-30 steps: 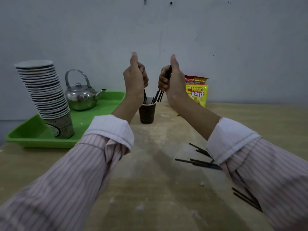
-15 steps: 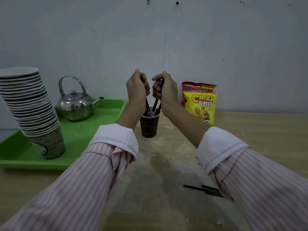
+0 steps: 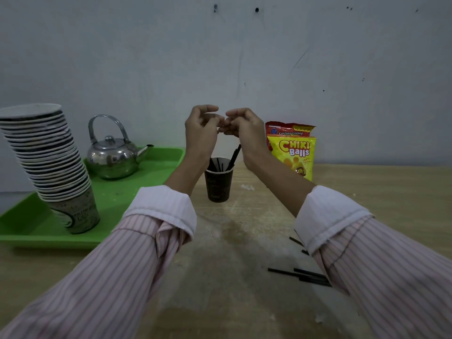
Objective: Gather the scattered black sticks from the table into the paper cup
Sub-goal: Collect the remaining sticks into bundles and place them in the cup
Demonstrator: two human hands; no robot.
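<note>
A dark brown paper cup (image 3: 218, 183) stands upright on the wooden table (image 3: 244, 241) at centre. Several black sticks (image 3: 233, 157) lean inside it, their tops poking above the rim. My left hand (image 3: 201, 130) and my right hand (image 3: 241, 124) hover above the cup, fingertips almost touching each other, fingers loosely curled and holding nothing. More black sticks (image 3: 299, 276) lie flat on the table near my right sleeve, which partly hides them.
A green tray (image 3: 31, 226) at left carries a leaning stack of paper cups (image 3: 49, 162) and a steel kettle (image 3: 113, 154). Two snack bags (image 3: 292, 150) stand against the wall right of the cup.
Both hands have let go of the sticks, which now stand in the cup. The hands have lifted and their fingers have spread. The camera has tilted slightly.
</note>
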